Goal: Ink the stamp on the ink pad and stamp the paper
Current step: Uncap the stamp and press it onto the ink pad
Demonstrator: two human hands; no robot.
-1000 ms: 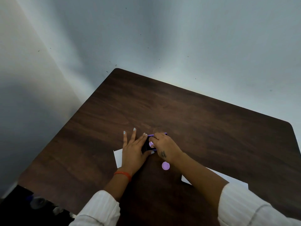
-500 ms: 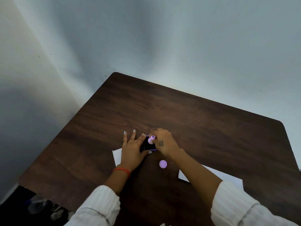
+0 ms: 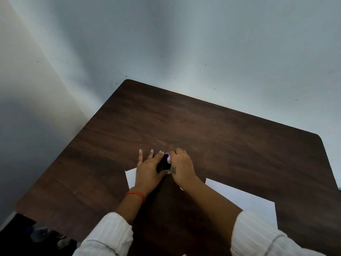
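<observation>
Fingers (image 3: 176, 154), right hand (image 3: 181, 169): clenched on small lilac stamp (image 3: 168, 159), apparently pressed into dark ink pad (image 3: 163, 163). Left hand (image 3: 149, 169): flat, bracing pad from 9 o'clock, over paper (image 3: 131, 177). Second sheet (image 3: 245, 202) at 4 o'clock on tabletop (image 3: 221, 135). Risks: tilted stamp inks unevenly; pad slips; inked face smears sheet.

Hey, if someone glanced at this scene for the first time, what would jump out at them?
Two hands meeting at the near middle of the dark wooden table: the left hand steadies a small dark ink pad while the right hand pinches a lilac stamp over it. White paper lies to the right, partly under the right forearm.
</observation>
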